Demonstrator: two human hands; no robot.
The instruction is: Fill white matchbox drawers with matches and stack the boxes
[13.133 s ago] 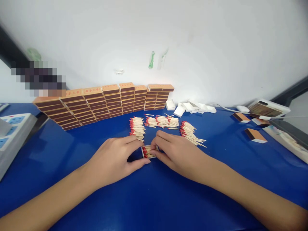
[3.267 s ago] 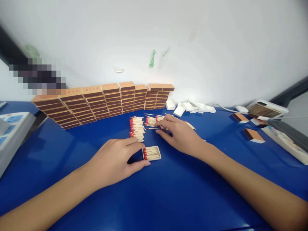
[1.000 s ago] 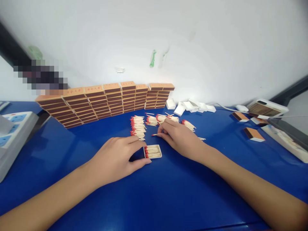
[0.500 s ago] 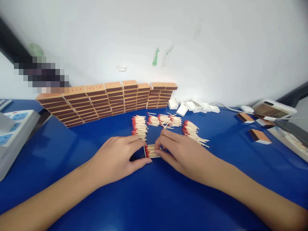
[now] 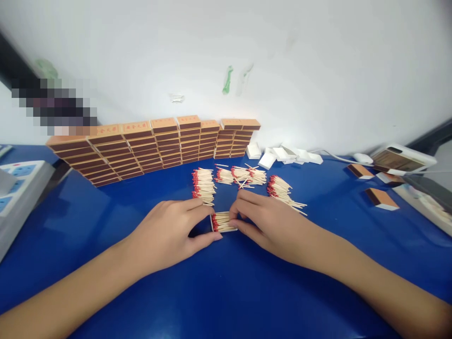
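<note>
1. Head view: left hand spread in a C, thumb and forefinger parted around the left end of a small matchbox tray; grip pressure, can't tell.
2. Right hand has thumb and fingertips drawn close together at the tray's right end, touching the packed matches; can't tell if a match is pinched between them.
3. Tray lies flat on the blue table, between the hands; matches inside, red heads to the left. Right end partly hidden by fingers.
4. Just beyond the left fingers: tall match heap, red heads left.
5. Past the tray: row of smaller match clusters, a few sticks crossed on top.
6. Beyond the right hand: slanted match heap, some sticks fanned out.
7. Far back left to centre: matchbox stacks in adjoining columns, near the white wall.
8. Right of stacks: jumbled white trays, then a white cable.
9. Far right: loose matchboxes. Far left: power strip.
</note>
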